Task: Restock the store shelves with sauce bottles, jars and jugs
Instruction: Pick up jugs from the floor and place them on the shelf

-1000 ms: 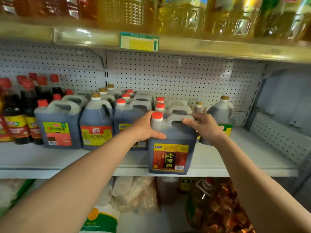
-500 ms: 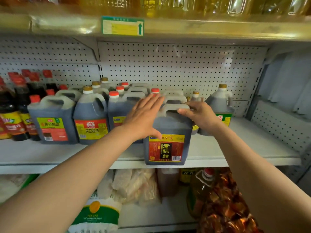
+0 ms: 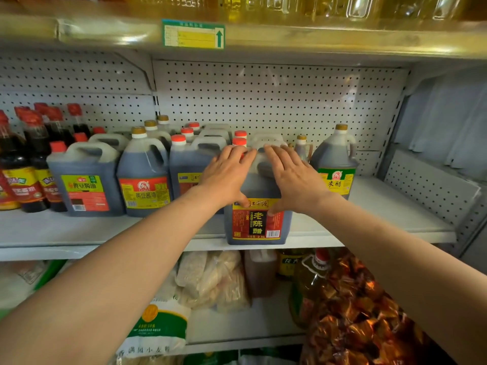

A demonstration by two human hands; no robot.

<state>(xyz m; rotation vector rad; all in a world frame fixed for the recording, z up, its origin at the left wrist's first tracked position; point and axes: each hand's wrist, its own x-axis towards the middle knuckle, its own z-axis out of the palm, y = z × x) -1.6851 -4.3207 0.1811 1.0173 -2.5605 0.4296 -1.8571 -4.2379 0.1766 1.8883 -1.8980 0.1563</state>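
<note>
Your left hand (image 3: 226, 177) lies flat on the top of the dark jug (image 3: 259, 219), with its fingers straight and its thumb down on the front. Your right hand (image 3: 292, 177) lies flat there too, fingers straight, thumb on the label. Neither hand is curled around the jug; both just press on it.

The jug is full of dark sauce. It has a red and yellow label with big letters. It stands upright at the front edge of the white shelf (image 3: 382, 214), a bit ahead of the other jugs.

To the left stand more dark jugs (image 3: 87, 180) with red caps and gold caps, in rows going back. Far left are tall bottles (image 3: 34, 159) with red tops. Just right of your right hand is a round jug (image 3: 333, 164) with a green and yellow label.

On the shelf above sit jugs of yellow oil (image 3: 263, 6). Below are pale bags (image 3: 210, 280), an oil bottle (image 3: 308, 288) and a shiny red bag (image 3: 361, 312).
</note>
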